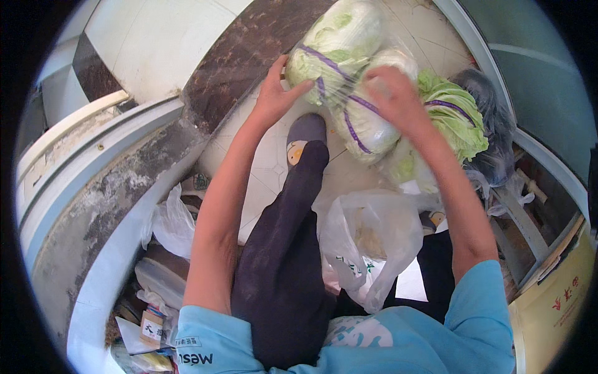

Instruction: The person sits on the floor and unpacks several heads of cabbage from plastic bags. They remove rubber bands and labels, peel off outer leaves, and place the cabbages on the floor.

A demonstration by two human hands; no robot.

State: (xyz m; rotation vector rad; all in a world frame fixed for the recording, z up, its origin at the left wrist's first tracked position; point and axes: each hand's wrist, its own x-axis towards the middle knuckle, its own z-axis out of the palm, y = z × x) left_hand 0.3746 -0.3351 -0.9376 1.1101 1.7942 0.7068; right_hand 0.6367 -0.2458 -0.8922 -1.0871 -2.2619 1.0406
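Several napa cabbages bound with purple tape lie on the tiled floor, at least two of them under clear plastic. My left hand, thumb and fingers spread, is at the lower left side of the large wrapped cabbage; whether it presses on it I cannot tell. My right hand, blurred and with curled fingers, is over the plastic above the smaller wrapped cabbage; a pinch of film in it is not clear. Right of that hand sits a leafy green cabbage. Nearer my lap is a translucent white plastic bag with something pale inside.
My slippered foot stands just below the cabbages. A dark plastic bag leans by the metal door frame at the right. A sill runs along the left, with a white bag beside it. A yellow box is at lower right.
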